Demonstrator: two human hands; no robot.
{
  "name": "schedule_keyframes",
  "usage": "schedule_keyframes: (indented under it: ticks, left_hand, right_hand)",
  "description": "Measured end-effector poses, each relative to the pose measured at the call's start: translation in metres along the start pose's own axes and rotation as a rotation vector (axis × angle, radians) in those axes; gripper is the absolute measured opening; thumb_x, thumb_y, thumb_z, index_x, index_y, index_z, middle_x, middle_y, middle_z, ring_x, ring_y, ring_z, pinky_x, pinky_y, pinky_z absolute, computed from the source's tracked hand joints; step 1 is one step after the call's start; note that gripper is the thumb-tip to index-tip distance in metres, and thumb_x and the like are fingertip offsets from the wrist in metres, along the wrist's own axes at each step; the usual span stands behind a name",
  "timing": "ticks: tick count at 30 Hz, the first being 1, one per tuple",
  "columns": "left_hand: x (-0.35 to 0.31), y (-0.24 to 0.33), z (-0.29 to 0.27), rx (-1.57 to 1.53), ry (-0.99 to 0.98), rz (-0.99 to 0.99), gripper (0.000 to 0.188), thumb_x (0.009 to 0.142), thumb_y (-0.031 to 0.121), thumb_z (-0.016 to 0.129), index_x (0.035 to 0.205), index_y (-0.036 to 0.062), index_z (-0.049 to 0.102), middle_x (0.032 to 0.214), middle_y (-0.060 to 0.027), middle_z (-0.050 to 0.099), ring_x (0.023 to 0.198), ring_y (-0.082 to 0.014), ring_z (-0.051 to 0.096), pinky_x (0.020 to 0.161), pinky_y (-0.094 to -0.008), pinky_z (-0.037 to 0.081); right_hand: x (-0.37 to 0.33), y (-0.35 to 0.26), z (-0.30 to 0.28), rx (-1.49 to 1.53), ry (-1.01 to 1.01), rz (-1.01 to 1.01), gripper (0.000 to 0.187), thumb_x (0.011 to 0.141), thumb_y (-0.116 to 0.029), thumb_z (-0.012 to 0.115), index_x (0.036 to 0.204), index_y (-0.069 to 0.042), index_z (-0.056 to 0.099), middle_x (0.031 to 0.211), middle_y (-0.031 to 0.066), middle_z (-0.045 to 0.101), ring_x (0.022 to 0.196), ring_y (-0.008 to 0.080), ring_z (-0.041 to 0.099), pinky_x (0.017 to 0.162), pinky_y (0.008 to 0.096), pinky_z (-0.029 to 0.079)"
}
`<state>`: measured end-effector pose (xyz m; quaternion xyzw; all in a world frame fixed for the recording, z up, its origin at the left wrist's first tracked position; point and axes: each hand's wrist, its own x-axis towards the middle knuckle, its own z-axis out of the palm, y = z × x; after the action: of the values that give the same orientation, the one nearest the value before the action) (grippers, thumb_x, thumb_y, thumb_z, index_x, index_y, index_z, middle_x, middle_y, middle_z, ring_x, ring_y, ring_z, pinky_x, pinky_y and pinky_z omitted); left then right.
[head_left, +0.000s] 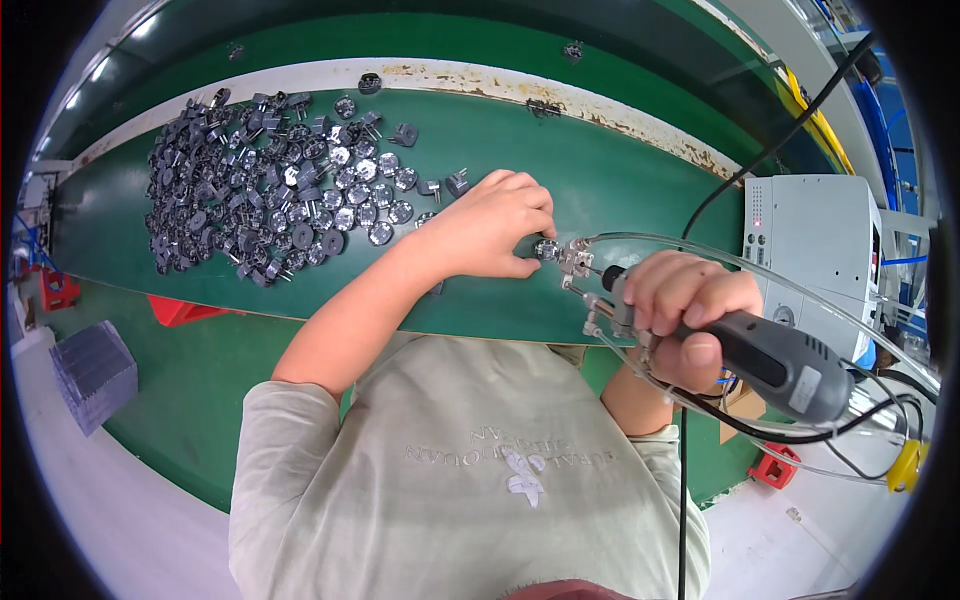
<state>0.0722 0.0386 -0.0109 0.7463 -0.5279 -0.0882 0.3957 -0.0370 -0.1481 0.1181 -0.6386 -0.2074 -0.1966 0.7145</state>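
Observation:
My left hand (492,226) pinches a small round metal part (546,250) on the green work surface (600,180). My right hand (682,312) grips a grey handheld power tool (775,362), held level, its metal tip (578,262) touching that part. Clear tubes and a black cable run from the tool off to the right. A large pile of the same small grey pronged parts (260,185) lies to the left of my left hand.
A light grey control box (810,240) stands at the right. The surface's far edge carries a worn white strip (480,80). Red bins (178,312) and a grey stacked tray (95,372) sit lower left, a red item (778,465) lower right.

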Motion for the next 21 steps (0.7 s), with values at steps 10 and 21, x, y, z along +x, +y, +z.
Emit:
schedule_keyframes:
  ticks: [10,21]
  left_hand:
    - [0.001,-0.003,0.001,-0.034,-0.011,-0.009,0.027,0.074,0.018,0.082,0.099,0.0103,0.074,0.106,-0.0022,0.064,0.113,-0.0265,0.059,0.105,-0.0429,0.042]
    - [0.001,-0.004,0.001,-0.038,-0.001,-0.01,0.027,0.073,0.017,0.083,0.098,0.0109,0.074,0.105,-0.0015,0.064,0.113,-0.0257,0.06,0.104,-0.0426,0.042]
  right_hand:
    - [-0.014,0.025,0.001,0.024,0.063,0.06,0.031,0.094,-0.028,0.072,0.093,-0.008,0.05,0.066,0.006,0.056,0.053,0.02,0.057,0.06,0.0425,0.056]
    - [-0.01,0.023,0.003,0.033,0.06,0.049,0.035,0.09,-0.026,0.079,0.09,-0.007,0.05,0.064,0.0058,0.056,0.054,0.0196,0.057,0.058,0.0405,0.055]
